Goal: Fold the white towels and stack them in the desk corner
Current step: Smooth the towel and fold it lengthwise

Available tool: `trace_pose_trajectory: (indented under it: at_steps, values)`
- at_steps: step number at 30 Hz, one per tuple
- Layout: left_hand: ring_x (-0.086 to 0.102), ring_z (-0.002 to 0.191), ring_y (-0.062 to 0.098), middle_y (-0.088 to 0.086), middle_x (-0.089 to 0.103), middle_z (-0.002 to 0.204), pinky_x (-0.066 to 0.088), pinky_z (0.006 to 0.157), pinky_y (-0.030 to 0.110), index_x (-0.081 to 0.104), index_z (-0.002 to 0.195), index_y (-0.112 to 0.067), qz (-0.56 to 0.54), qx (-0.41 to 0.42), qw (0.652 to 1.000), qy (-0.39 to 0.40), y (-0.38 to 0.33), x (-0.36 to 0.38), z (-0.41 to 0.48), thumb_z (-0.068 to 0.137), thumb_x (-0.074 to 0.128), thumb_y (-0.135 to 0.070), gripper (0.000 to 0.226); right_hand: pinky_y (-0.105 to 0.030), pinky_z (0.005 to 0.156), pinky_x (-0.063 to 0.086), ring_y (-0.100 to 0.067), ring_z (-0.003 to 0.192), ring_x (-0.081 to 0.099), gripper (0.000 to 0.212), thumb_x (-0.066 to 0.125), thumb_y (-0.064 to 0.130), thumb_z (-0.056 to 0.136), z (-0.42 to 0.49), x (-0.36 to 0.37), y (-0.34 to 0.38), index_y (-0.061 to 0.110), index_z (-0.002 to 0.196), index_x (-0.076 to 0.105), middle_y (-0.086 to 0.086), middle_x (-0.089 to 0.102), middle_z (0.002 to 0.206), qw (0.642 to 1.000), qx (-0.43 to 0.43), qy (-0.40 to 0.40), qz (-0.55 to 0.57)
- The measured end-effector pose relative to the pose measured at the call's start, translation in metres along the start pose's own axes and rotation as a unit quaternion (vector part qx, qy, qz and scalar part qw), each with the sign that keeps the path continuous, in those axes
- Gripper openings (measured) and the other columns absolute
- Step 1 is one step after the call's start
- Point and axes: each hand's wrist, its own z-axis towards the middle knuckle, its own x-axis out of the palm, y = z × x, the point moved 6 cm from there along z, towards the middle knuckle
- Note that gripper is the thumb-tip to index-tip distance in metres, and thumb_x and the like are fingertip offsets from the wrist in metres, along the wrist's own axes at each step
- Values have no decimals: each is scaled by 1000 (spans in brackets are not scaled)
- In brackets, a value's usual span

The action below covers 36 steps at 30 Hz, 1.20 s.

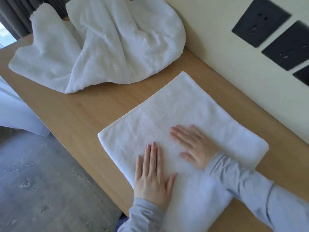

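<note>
Both palms are down on the folded towel [175, 118], which lies flat on the wooden desk [87, 114] with one long side running close to the cream wall [217, 47]. The left hand [152, 174] rests near the towel's front edge with fingers straight and together, thumb splayed. The right hand [194, 144] presses nearer the middle, fingers spread and flat. Neither hand grips anything; this looks like smoothing.

Progress so far seems about one towel in: this one is a neat rectangle, though it may want another fold before it is stack-sized. The crumpled pile of towels [100, 44] at the far end of the desk is untouched and loose, heaped against the wall, so most of the work appears to be ahead.

For room, a bare strip of wood separates the folded towel from the pile, wide enough to slide things. The desk's left edge drops off to grey floor [41, 173], and the towel's near-left corner sits close to that edge. On the wall side, dark socket plates [260, 20] sit above the surface, clear of the cloth.
</note>
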Motion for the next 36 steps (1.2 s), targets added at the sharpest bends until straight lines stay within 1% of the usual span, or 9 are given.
trace_pose_trajectory:
  at_steps: [6,9,12,16,22,25,30,33,36]
  values:
    - [27,139,31,13,28,151,16,115,44,32,143,-3,25,0,1000,-13,1,6,-1,91,25,-58,77,-37,118,-1,-16,145,1,87,-23,66,79,-58,6,-135,14,146,-3,2,-4,154,971,225,72,-19]
    - [26,139,35,16,28,150,13,113,47,32,142,0,12,-30,999,-28,-8,-5,-4,92,13,-62,81,-45,118,5,-22,145,8,76,0,53,91,-55,-12,-113,2,147,9,-10,10,156,971,236,-1,-21]
    - [22,140,35,16,25,153,15,111,49,28,145,-1,-19,-11,1000,-22,-54,-3,-16,94,12,-60,79,-53,112,20,-33,139,27,61,28,32,92,-50,-19,-40,-4,142,28,-20,30,149,989,125,-74,23]
    - [28,140,28,11,27,152,21,109,45,35,143,-5,-14,-11,1000,18,-84,24,-45,94,21,-55,71,-48,114,23,-25,139,29,57,31,33,92,-79,7,6,6,142,34,-9,32,150,999,30,-14,5]
    - [26,140,26,8,28,152,18,112,45,36,143,-9,0,-13,1000,17,-74,33,-53,95,14,-55,70,-40,118,5,-17,145,5,74,-3,57,89,-129,18,-115,13,148,2,-4,7,157,980,188,70,-18]
    - [16,143,27,7,17,155,3,117,41,27,146,-13,-58,-93,992,-54,-55,18,-60,93,19,-54,67,-35,117,6,-17,145,11,80,8,61,85,-132,20,-149,14,150,8,-6,17,156,957,268,40,108]
    - [27,138,24,-1,22,154,23,113,42,24,147,-15,-315,-347,858,-212,-9,-15,-59,89,47,-47,70,-28,97,36,-23,118,49,54,54,34,92,-87,7,-166,10,138,39,-13,51,131,829,382,-107,395]
    - [36,130,30,11,30,145,31,108,46,29,144,-11,-393,-468,754,-241,6,-19,-61,87,62,-35,70,-24,86,34,-19,107,50,53,54,41,91,-50,0,-165,5,130,47,-12,55,125,808,400,-71,427]
    - [44,123,36,20,44,135,34,104,45,34,139,-3,-448,-546,690,-159,18,1,-67,85,63,-41,73,-27,86,34,-21,108,49,68,58,48,86,-26,2,-168,5,135,40,-12,50,132,804,398,6,442]
